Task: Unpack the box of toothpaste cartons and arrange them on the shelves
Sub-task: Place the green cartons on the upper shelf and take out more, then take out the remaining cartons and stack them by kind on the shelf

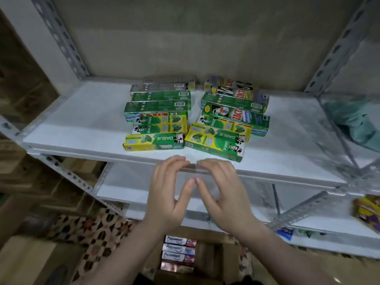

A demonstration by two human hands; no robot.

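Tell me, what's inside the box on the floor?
The box holds a row of white and red Pepsodent cartons. The arms cover its sides, so anything more inside is hidden.

bare shelf board [72, 122] lies open left and right of the two carton piles [195, 118], a narrow gap between them.

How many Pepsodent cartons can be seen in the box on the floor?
4: stacked in the cardboard box below the hands, top carton, second, third, and a blurred fourth. More may be hidden underneath.
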